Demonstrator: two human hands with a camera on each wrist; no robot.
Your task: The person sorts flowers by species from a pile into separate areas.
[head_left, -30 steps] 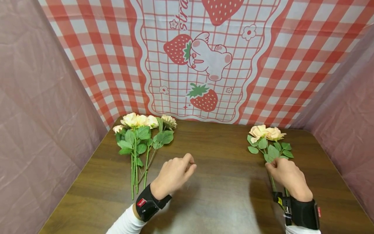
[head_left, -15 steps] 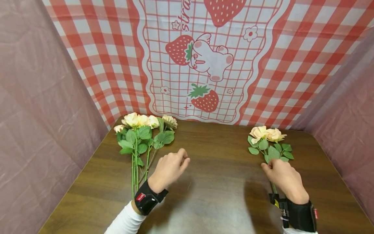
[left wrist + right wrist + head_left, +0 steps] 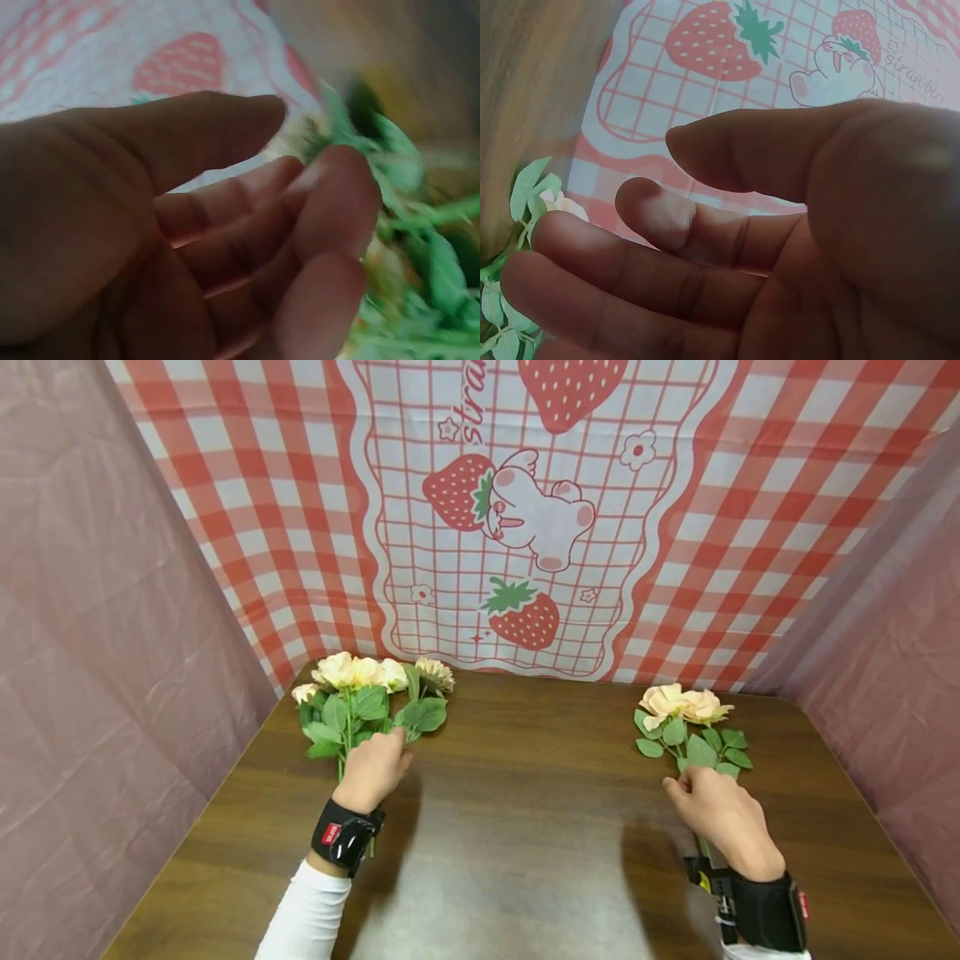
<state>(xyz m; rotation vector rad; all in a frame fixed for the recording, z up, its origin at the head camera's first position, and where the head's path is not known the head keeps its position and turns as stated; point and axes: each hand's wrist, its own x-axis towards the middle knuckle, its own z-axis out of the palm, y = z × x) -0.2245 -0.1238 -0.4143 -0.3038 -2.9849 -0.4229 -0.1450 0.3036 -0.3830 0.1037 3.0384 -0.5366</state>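
Observation:
At the table's left lies a bunch of cream flowers [image 3: 352,670] with green leaves and long stems. My left hand [image 3: 371,772] is over the stems; in the left wrist view this hand [image 3: 225,225] has its thumb apart from loosely bent fingers, nothing between them, and blurred green leaves [image 3: 442,274] beyond the fingertips. My right hand [image 3: 723,818] hovers by the stems of a smaller bunch of peach flowers [image 3: 678,703] on the right. In the right wrist view, that hand [image 3: 727,247] is empty with relaxed fingers, and leaves [image 3: 506,315] show past the fingertips.
A dark wooden table [image 3: 517,827] lies beneath both hands. Behind it hangs a red and white checked cloth [image 3: 750,527] with strawberries. Pinkish curtains [image 3: 127,652] close off both sides.
My left hand has moved left from the middle of the table to over the left bunch's stems. My right hand has shifted slightly left. Both bunches lie where they were.

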